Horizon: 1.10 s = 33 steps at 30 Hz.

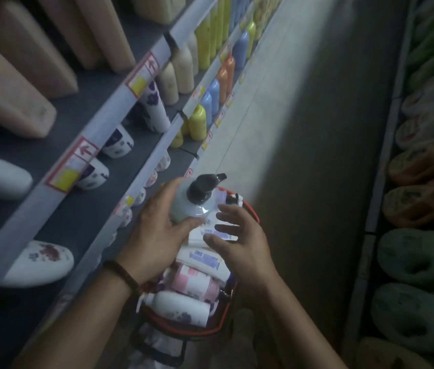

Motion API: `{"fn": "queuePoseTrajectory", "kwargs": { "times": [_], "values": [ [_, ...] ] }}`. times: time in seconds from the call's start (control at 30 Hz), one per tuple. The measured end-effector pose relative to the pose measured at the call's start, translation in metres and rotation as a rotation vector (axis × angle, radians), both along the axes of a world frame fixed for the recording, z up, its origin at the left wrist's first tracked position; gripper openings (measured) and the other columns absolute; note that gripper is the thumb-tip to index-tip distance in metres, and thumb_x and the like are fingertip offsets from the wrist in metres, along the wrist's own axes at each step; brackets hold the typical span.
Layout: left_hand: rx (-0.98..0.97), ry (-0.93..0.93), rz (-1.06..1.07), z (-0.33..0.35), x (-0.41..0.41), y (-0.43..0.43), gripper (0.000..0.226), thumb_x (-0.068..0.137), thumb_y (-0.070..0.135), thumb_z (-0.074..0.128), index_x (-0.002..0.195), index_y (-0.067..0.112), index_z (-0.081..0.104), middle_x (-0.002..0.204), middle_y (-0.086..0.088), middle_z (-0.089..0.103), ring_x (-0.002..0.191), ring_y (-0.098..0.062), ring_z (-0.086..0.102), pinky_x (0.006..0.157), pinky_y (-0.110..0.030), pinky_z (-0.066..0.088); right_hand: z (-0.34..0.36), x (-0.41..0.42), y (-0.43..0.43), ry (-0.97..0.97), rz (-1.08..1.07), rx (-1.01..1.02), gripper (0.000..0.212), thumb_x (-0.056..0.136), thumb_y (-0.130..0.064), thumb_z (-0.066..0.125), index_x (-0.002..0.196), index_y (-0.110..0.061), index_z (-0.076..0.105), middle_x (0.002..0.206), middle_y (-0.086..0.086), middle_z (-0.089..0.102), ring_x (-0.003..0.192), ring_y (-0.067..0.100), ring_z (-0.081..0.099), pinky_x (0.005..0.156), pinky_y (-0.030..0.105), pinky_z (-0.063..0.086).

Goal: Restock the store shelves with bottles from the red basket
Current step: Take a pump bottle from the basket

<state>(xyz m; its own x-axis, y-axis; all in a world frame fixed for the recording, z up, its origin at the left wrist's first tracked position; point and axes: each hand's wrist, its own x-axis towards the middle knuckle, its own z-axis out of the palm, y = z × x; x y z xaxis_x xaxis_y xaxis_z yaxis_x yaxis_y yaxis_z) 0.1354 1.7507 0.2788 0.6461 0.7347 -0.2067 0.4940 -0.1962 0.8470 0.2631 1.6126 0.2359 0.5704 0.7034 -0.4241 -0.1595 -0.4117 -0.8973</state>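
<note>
My left hand (157, 230) grips a pale blue pump bottle (192, 203) with a black pump head, held upright just above the red basket (184, 330). My right hand (240, 241) hovers over the basket beside it, fingers spread, holding nothing. The basket sits on the floor below both hands and holds several bottles lying down: a white one with purple flowers (181, 307), a pink one (194, 283) and white ones with blue labels (205, 259). The store shelves (82, 211) rise at the left.
The left shelves carry beige bottles at the top, white floral bottles lower down, and yellow, blue and orange bottles (210, 99) farther along. Price tags (69, 166) line the shelf edges. A grey aisle floor (304, 129) runs ahead. Rows of slippers (418, 257) fill the right side.
</note>
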Motion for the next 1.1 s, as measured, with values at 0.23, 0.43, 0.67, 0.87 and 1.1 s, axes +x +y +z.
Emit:
{"fn": "queuePoseTrajectory", "kwargs": {
  "times": [0.23,0.43,0.67,0.87,1.1],
  "values": [
    [-0.251,-0.153,0.1,0.121,-0.007,0.002,0.054,0.093,0.025,0.075,0.141,0.038,0.055,0.131,0.018,0.069,0.122,-0.004,0.065,0.104,-0.036,0.054,0.124,0.012,0.008,-0.098,0.164,0.066,0.069,0.082,-0.026,0.091,0.141,-0.043,0.06,0.138,-0.019,0.064,0.129,-0.001,0.059,0.082,0.013,0.057],
    [-0.354,-0.285,0.145,0.21,-0.014,0.0,0.047,0.093,0.03,0.074,0.139,0.027,0.06,0.134,0.001,0.071,0.126,-0.02,0.067,0.107,-0.052,0.052,0.215,0.015,0.013,-0.226,0.356,0.121,0.07,0.081,-0.027,0.093,0.137,-0.049,0.059,0.135,-0.025,0.064,0.121,-0.009,0.06,0.085,0.013,0.057],
    [-0.392,-0.396,0.208,0.3,-0.011,-0.019,0.047,0.091,0.031,0.07,0.137,0.022,0.063,0.129,-0.004,0.073,0.12,-0.026,0.07,0.102,-0.06,0.054,0.296,0.011,0.01,-0.28,0.356,0.171,0.071,0.075,-0.037,0.094,0.134,-0.048,0.056,0.125,-0.025,0.065,0.117,-0.001,0.065,0.095,0.037,0.063],
    [-0.33,-0.48,0.3,0.369,0.001,-0.04,0.033,0.093,0.026,0.073,0.126,0.024,0.07,0.117,-0.001,0.078,0.107,-0.023,0.076,0.079,-0.046,0.062,0.359,0.008,0.003,-0.371,0.325,0.248,0.074,0.069,-0.048,0.094,0.132,-0.044,0.056,0.118,-0.018,0.068,0.106,0.007,0.07,0.085,0.04,0.065],
    [-0.194,-0.469,0.364,0.415,0.001,-0.051,0.036,0.083,0.038,0.086,0.117,0.033,0.074,0.115,0.002,0.078,0.105,-0.023,0.076,0.086,-0.051,0.063,0.406,0.01,0.004,-0.305,0.348,0.325,0.066,0.07,-0.033,0.098,0.126,-0.037,0.063,0.107,-0.015,0.072,0.094,0.002,0.072,0.075,0.033,0.067]
  ]
}}
